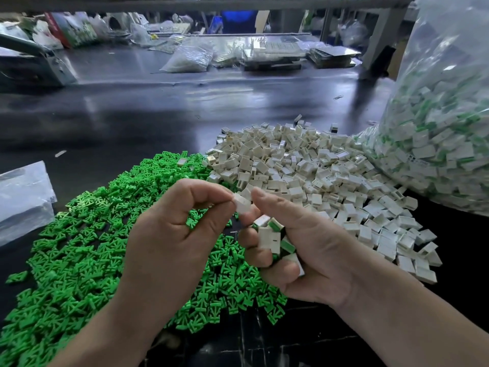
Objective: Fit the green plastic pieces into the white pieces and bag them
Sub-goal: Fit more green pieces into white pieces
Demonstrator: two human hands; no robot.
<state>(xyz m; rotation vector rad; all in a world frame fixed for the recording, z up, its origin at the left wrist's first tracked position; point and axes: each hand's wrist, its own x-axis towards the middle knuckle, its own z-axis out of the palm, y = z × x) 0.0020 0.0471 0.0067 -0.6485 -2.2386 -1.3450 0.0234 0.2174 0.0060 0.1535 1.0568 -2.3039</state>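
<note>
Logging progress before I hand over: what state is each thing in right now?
left hand: pinches white piece, green piece under curled fingers.
right hand: pinches the same piece, palm grips assembled pieces.
green pile: loose, unfitted.
white pile: loose, unfitted.
big bag: holds assembled pieces, mouth out of view.
flat bag: lying at left.

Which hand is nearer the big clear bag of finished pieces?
Right. The right hand, gripping several assembled pieces, sits beside the white pile, toward the bag; the left hand, pinching a white piece, is farther off over the green pile.
</note>
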